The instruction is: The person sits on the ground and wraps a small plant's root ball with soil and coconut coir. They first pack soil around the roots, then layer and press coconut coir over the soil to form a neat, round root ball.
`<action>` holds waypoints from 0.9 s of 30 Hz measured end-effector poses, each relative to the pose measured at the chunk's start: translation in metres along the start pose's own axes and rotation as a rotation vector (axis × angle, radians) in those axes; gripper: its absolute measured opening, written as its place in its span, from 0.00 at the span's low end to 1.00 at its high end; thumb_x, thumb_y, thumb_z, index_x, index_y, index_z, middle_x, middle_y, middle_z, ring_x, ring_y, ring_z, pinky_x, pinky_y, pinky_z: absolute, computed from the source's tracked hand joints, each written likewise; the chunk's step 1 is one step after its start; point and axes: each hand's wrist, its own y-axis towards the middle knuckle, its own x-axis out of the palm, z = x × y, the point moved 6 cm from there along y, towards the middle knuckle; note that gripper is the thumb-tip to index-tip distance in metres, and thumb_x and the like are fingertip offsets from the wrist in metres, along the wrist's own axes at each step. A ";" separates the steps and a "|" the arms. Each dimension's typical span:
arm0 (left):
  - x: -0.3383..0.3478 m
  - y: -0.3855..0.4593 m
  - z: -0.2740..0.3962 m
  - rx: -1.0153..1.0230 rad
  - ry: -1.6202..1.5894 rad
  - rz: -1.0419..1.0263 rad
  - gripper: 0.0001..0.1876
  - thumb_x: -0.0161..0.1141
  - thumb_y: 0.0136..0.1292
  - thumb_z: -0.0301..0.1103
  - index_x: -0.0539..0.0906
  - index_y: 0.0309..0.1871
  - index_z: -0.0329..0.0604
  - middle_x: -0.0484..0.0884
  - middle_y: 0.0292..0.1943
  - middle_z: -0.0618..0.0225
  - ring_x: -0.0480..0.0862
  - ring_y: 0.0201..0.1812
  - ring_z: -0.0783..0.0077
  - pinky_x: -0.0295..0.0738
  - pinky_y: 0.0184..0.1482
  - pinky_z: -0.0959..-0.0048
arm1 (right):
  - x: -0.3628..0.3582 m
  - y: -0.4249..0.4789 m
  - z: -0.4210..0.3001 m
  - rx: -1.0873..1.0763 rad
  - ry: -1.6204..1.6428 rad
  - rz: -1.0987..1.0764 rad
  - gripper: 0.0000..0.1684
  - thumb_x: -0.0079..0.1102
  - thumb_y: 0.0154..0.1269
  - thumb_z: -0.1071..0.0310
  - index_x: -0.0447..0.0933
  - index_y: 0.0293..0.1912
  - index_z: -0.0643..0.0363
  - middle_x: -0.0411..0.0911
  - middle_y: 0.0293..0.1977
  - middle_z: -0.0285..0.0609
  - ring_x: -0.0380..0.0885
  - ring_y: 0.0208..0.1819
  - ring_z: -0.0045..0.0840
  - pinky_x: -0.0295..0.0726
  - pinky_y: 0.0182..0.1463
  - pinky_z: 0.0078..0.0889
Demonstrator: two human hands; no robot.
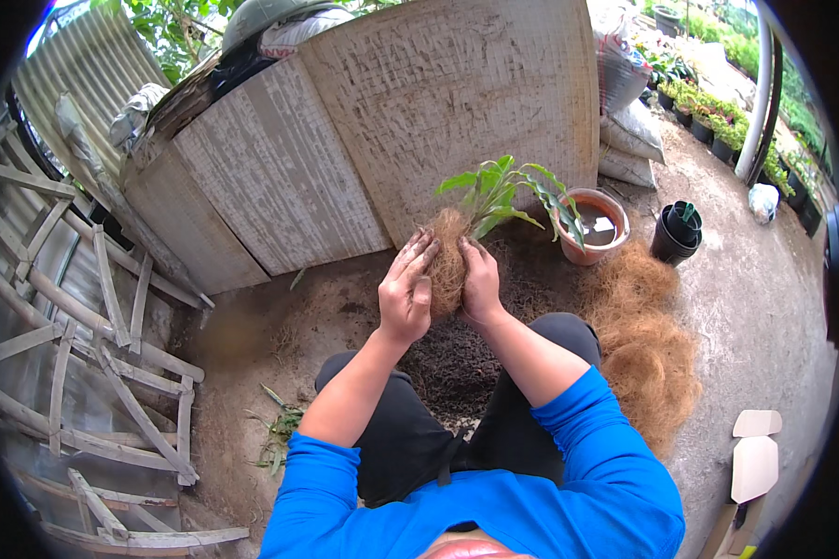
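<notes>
Between my two palms is a root ball wrapped in brown coconut fibre point(446, 269), held over a heap of dark soil point(451, 367). My left hand point(407, 286) presses its left side, fingers stretched and dirty. On its right side lies my right hand point(480, 279), the fingertips partly hidden behind the fibre. A green leafy plant point(493, 195) sticks out of the top and leans right, one leaf hanging over the rim of a reddish plastic bucket point(584, 253). Loose coconut fibre point(643, 349) is piled on the ground beside my right knee.
Black plastic pots point(677, 234) stand right of the bucket. A large woven panel point(461, 105) rises just beyond the soil. Wooden frames point(126, 391) line the left side. Cut green leaves point(283, 430) lie near my left knee. Filled sacks point(629, 143) and potted plants point(720, 133) are further off, right.
</notes>
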 end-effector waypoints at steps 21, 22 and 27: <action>-0.006 -0.017 -0.013 -0.352 -0.138 0.249 0.22 0.49 0.65 0.20 0.65 0.64 0.35 0.80 0.50 0.57 0.78 0.52 0.72 0.71 0.54 0.75 | 0.005 -0.010 0.008 0.074 0.018 0.010 0.19 0.45 0.68 0.67 0.66 0.53 0.71 0.73 0.46 0.46 0.73 0.47 0.25 0.72 0.52 0.25; -0.007 -0.017 -0.011 -0.332 -0.114 0.225 0.24 0.49 0.65 0.19 0.62 0.65 0.35 0.79 0.50 0.57 0.78 0.52 0.72 0.71 0.54 0.75 | 0.007 -0.012 0.008 0.093 0.031 0.009 0.19 0.45 0.68 0.67 0.66 0.53 0.71 0.73 0.47 0.46 0.73 0.47 0.25 0.72 0.52 0.25; -0.007 -0.015 -0.004 -0.186 0.062 0.086 0.27 0.48 0.65 0.21 0.58 0.67 0.36 0.78 0.50 0.50 0.75 0.57 0.61 0.70 0.56 0.67 | 0.010 -0.015 0.009 0.149 0.080 0.020 0.19 0.44 0.69 0.66 0.66 0.54 0.69 0.73 0.47 0.46 0.73 0.49 0.26 0.72 0.54 0.27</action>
